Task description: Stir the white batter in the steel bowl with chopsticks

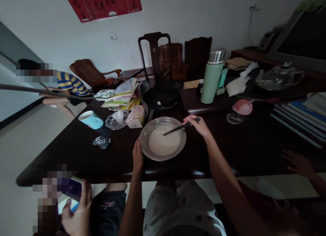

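Observation:
A round metal bowl with pale batter stands on the dark table in front of me. My left hand is closed on the bowl's near left rim, steadying it. My right hand is at the bowl's right rim, pinched on a pair of dark chopsticks whose tips dip into the batter.
A person at lower left holds a phone; another person's hand lies on the table at right. Blue mug, tissue pack, black bag, green thermos, glass kettle, stacked books, chairs behind.

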Available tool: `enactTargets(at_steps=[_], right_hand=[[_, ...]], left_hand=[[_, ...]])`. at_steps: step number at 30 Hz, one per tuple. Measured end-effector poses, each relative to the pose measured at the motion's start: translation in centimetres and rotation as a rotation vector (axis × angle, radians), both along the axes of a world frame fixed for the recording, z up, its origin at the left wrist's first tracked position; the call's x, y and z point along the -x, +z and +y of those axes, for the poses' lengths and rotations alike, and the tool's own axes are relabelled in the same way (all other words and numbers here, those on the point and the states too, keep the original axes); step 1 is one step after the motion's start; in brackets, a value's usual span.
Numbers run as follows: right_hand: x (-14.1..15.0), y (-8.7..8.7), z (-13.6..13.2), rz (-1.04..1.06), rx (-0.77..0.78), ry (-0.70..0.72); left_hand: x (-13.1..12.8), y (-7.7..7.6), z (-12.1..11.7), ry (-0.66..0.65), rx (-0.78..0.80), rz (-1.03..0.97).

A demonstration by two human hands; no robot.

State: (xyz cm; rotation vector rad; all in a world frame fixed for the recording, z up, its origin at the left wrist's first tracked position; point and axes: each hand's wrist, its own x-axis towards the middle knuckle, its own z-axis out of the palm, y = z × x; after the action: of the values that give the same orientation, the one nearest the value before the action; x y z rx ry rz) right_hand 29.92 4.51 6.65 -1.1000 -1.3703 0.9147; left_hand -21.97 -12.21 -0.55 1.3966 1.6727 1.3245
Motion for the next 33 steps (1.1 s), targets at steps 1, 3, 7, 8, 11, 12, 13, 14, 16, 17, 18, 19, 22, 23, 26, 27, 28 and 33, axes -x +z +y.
enactTargets(at_steps=[1, 3, 7, 8, 11, 12, 13, 14, 16, 17, 18, 19, 22, 23, 26, 27, 28, 33], right_hand=[[-0.1, 0.0, 0.0, 0.005, 0.011, -0.016], [-0.1, 0.0, 0.0, 0.004, 0.031, 0.023], [0.6, -0.2, 0.0, -0.013, 0.004, 0.145], [0.7, -0.2, 0.1, -0.013, -0.013, 0.129], [0.4, -0.3, 0.1, -0.004, -0.017, 0.023], [0.3, -0.3, 0.1, -0.001, -0.003, 0.005], [0.2, -0.2, 0.1, -0.001, 0.015, 0.009], [0.2, -0.2, 0.1, -0.001, 0.031, 0.033], [0.3, -0.2, 0.1, -0.006, 0.036, 0.112], [0.4, -0.2, 0.1, -0.009, 0.025, 0.141], [0.4, -0.1, 0.1, -0.014, 0.007, 0.150], [0.4, -0.1, 0.1, -0.018, -0.009, 0.136], [0.1, 0.0, 0.0, -0.019, -0.009, 0.029], [0.0, 0.0, 0.0, -0.013, 0.004, 0.011], [0.2, 0.2, -0.1, -0.008, 0.043, 0.074], [0.4, 0.2, -0.1, -0.013, 0.043, 0.117], [0.5, 0.3, -0.1, -0.021, 0.033, 0.153], [0.3, 0.3, -0.1, -0.030, -0.023, 0.053]], left_hand=[[0.2, -0.2, 0.0, -0.013, -0.004, 0.008], [0.6, -0.5, -0.2, -0.025, -0.005, 0.000], [0.9, -0.6, 0.1, -0.007, 0.029, -0.089], [0.8, -0.6, 0.2, 0.001, 0.041, -0.108], [1.3, -0.7, 0.2, 0.023, 0.056, -0.129], [1.7, -0.7, 0.0, 0.024, 0.053, -0.125], [2.1, -0.7, -0.3, 0.020, 0.049, -0.116], [2.3, -0.6, -0.6, 0.011, 0.043, -0.103], [1.6, -0.1, -0.9, -0.029, 0.017, -0.074], [0.3, 0.4, -0.5, -0.042, -0.009, -0.056], [-1.8, 1.1, 0.3, -0.054, -0.042, -0.042], [-4.5, 1.8, 1.5, -0.065, -0.068, -0.023], [-14.7, 4.3, 6.8, -0.026, -0.083, -0.026], [-17.4, 5.1, 8.3, -0.061, -0.066, -0.029], [-19.0, 6.8, 8.9, -0.073, 0.017, -0.107], [-17.3, 7.0, 7.7, -0.053, 0.031, -0.125], [-14.7, 6.9, 6.0, -0.010, 0.040, -0.137], [-1.6, 3.0, -0.3, 0.190, 0.059, -0.280]])
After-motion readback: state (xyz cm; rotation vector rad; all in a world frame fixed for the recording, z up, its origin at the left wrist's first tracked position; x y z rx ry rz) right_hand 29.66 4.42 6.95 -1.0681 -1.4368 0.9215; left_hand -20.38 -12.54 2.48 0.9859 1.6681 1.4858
